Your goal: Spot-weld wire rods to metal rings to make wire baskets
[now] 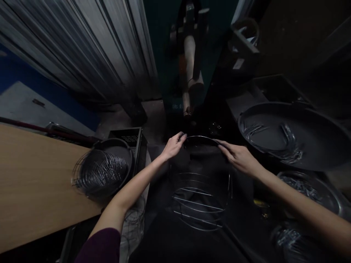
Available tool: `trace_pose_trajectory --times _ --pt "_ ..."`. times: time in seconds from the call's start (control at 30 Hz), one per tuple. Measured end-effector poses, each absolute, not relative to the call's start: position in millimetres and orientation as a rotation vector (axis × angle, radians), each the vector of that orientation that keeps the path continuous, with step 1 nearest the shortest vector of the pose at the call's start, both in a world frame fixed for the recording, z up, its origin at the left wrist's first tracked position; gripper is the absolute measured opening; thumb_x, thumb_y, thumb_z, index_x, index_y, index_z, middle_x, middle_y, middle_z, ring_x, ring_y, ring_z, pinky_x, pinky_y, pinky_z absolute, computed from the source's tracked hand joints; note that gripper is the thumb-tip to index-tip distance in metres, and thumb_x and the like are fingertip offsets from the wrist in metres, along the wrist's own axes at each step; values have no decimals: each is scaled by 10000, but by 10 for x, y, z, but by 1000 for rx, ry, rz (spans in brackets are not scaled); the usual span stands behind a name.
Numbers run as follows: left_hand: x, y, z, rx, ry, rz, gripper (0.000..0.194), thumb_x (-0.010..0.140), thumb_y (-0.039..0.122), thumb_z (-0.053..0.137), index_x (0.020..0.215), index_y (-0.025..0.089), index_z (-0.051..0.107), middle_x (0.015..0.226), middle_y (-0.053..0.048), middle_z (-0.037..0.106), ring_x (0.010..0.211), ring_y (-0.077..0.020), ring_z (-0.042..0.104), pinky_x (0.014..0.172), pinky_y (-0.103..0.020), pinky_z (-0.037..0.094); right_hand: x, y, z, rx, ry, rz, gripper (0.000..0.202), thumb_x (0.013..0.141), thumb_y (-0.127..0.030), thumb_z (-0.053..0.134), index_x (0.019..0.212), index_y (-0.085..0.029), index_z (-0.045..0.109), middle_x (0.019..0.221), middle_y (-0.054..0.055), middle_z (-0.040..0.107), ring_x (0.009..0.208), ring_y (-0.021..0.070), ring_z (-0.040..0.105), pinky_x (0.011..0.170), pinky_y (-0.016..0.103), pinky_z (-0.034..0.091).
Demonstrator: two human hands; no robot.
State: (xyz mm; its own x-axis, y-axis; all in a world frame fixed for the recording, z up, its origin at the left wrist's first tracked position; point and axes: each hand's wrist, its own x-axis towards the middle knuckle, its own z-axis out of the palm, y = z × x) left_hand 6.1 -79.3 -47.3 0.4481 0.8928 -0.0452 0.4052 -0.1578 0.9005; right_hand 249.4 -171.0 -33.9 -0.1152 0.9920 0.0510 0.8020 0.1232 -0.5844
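Note:
A thin curved metal wire [201, 136] spans the gap between my two hands, bowed slightly upward. My left hand [174, 147] pinches its left end between thumb and fingers. At the other end my right hand [240, 157] grips it, fingers stretched along the wire and thumb below. Under them, over dark cloth at my lap, is a round wire rack [199, 199] with several straight cross bars and curved rings. Whether the held wire is joined to this rack I cannot tell. Ahead of my hands stands a machine with a thick metal electrode-like arm [189, 54].
To the left, a dark round pan [128, 146] holds stacked wire rings [101, 171] beside a wooden board [41, 182] and a black crate [139, 133]. On the right are a large oval basin [318, 135] with bent wires [289, 142] and a metal bowl [338, 204] of small wire pieces.

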Motion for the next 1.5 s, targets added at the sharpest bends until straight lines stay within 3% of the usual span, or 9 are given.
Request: trace_pose_trajectory --times 0.1,0.27,0.4,0.5,0.6,0.7,0.87,1.1,1.5 --pt "55 -810 -496 1906 1164 642 315 922 421 404 794 165 537 637 36 429 625 -96 435 617 -210 346 2571 -1681 -261 -1818 -1846 958 469 881 -452 411 1174 -156 627 1111 93 672 1008 248 637 900 372 498" --pt "132 -843 -721 2191 1219 717 284 954 340 364 862 160 564 761 -18 542 720 -119 519 684 -218 400 2750 -1651 -324 -1700 -1692 1516 568 807 -575 506 1156 -148 639 1030 94 695 907 255 660 805 381 539" --pt "215 -840 -882 2322 1374 576 304 966 304 341 1032 164 603 882 -55 594 795 -145 577 702 -226 428 2769 -1627 -506 -1910 -1769 1118 455 854 -471 482 1125 -149 654 1080 97 681 964 254 644 863 372 507" --pt "245 -804 -870 2426 1357 385 349 968 273 328 1244 244 539 973 -44 601 813 -145 608 681 -222 440 2678 -1542 -534 -1957 -2048 800 406 914 -373 406 1219 -193 604 1109 72 674 1000 246 633 852 353 501" --pt "260 -748 -805 2597 1310 145 442 946 221 349 1376 302 411 1001 -44 596 784 -154 624 636 -235 438 2517 -1432 -500 -2031 -2345 377 460 931 -238 351 1378 -214 455 1140 93 650 919 254 654 739 352 514" --pt "269 -662 -743 2725 1259 -73 509 925 193 364 1425 284 337 1022 -63 588 796 -165 633 631 -247 438 2377 -1329 -481 -2120 -2575 112 551 908 -131 336 1456 -185 317 1088 128 640 752 242 667 594 333 485" --pt "235 -437 -539 2793 1201 -150 556 920 254 409 1455 298 263 994 -46 618 788 -165 640 634 -244 430 2288 -1106 -377 -2126 -2719 -33 579 907 -93 298 1477 -175 237 1006 140 642 694 231 660 519 295 413" --pt "133 -242 -150 2756 1332 106 356 960 299 341 1270 307 518 953 -34 691 801 -169 644 613 -237 405 2210 -791 3 -2043 -2629 -20 505 894 -135 319 1387 -216 392 971 112 681 711 226 653 509 268 333" --pt "111 -43 4 2756 1321 204 360 922 260 411 1256 322 532 896 -29 712 772 -194 654 576 -241 371 2195 -534 155 -2019 -2641 -32 468 895 -173 341 1352 -221 430 890 106 698 702 234 647 516 268 294"
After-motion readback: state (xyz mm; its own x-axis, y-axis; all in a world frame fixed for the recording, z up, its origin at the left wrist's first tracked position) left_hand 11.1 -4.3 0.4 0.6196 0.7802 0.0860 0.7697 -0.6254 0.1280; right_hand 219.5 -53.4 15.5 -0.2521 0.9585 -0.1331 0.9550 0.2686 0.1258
